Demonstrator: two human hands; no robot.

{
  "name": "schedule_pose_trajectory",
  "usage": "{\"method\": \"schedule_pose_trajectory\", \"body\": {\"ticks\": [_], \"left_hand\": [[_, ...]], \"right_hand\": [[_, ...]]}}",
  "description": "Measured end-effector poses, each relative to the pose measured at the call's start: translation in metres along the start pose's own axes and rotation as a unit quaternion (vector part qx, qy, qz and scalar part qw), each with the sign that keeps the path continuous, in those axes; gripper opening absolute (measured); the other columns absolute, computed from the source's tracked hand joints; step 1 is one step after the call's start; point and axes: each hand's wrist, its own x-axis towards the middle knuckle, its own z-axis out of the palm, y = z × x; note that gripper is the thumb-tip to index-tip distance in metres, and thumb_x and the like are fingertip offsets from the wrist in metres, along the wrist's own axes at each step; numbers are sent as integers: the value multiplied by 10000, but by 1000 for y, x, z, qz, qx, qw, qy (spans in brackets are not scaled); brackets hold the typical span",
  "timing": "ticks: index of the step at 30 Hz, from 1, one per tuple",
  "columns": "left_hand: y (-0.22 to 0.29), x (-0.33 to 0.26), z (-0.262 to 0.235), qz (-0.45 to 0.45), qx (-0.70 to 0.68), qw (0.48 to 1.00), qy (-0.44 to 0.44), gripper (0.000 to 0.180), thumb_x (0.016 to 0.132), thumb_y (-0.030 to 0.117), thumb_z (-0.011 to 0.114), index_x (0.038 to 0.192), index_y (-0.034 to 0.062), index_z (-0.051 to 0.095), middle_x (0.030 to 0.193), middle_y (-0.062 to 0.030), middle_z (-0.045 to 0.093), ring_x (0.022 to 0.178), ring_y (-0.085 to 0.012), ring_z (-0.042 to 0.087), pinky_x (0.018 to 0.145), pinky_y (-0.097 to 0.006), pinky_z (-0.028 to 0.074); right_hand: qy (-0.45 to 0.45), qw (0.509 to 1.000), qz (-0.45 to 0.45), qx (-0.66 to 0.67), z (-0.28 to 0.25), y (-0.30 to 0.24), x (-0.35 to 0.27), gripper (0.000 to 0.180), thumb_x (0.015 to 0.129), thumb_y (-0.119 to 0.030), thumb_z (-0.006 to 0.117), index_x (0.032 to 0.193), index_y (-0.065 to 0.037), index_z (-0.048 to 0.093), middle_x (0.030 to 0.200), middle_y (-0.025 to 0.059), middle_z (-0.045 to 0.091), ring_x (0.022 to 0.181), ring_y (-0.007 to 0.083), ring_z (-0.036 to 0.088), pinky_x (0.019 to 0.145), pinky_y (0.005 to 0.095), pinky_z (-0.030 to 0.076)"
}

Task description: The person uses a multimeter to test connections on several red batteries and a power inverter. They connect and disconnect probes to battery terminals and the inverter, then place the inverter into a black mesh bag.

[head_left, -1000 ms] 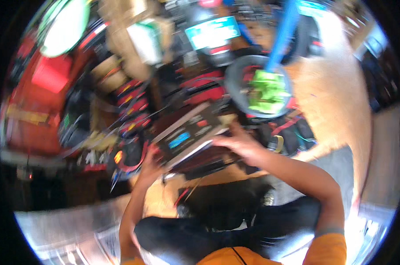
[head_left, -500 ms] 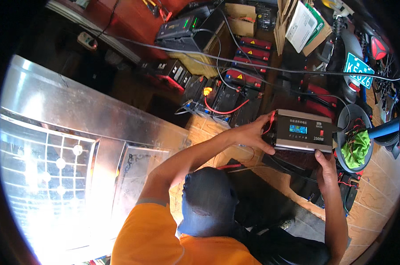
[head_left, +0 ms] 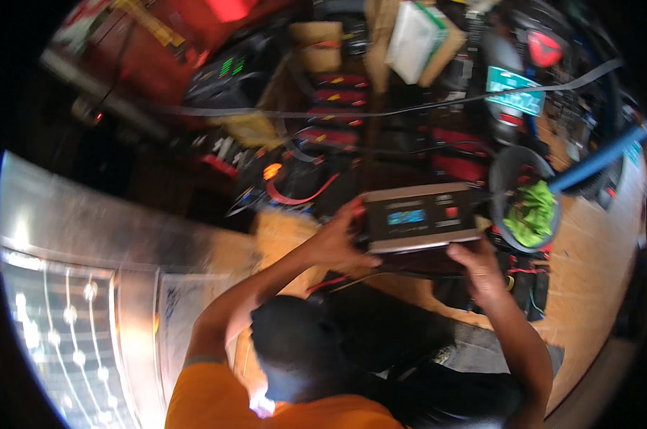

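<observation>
Both my hands hold a box-shaped battery charger [head_left: 421,234] with a black face, pale metal edges, a small lit blue screen and a red switch. My left hand [head_left: 341,239] grips its left end, thumb along the near edge, with a red part by the fingers. At the near right corner my right hand [head_left: 479,266] presses its thumb on the edge; its other fingers are hidden. A grey bucket [head_left: 503,214] with a bright green cloth [head_left: 532,213] stands just right of the charger. Motion blurs the view.
Red-topped batteries [head_left: 335,118] stand in a row beyond the charger. A grey cable [head_left: 380,114] runs across. At far left is a shiny metal door [head_left: 59,207]; a blue pole [head_left: 602,157] slants at right. My knee in dark cloth [head_left: 295,350] is below.
The whole view has swung, so most surroundings sit further left, and the picture is now blurred. The charger remains in both hands and looks slightly tilted differently.
</observation>
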Motion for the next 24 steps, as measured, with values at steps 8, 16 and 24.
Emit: {"method": "schedule_pose_trajectory", "body": {"ticks": [8,16,24], "left_hand": [[-18,-23,0,-24,-12,1000,-11,1469,630,140,1028,1684,120,5,1641,-122,346,1486,-254,389,1233,-439,334],[-21,-32,-2,-21,-188,982,-9,1518,663,175,998,1681,226,-127,1709,-123,201,1548,-286,279,1248,-486,286],[-22,-7,-5,-193,-435,878,55,1127,847,964,329,1644,168,328,1633,-103,433,1457,-333,453,1194,-545,368]], "right_hand": [[-2,999,-39,-26,7,19,-9,944,777,-228,954,1507,0,400,1414,133,575,1311,238,550,1157,379,427],[13,980,-64,-187,-6,37,-15,1038,811,-324,935,1536,78,311,1479,186,493,1394,269,458,1203,377,345],[24,998,-44,-39,-8,42,-11,1180,781,-317,958,1573,64,170,1571,226,379,1457,299,402,1239,423,301]]}}
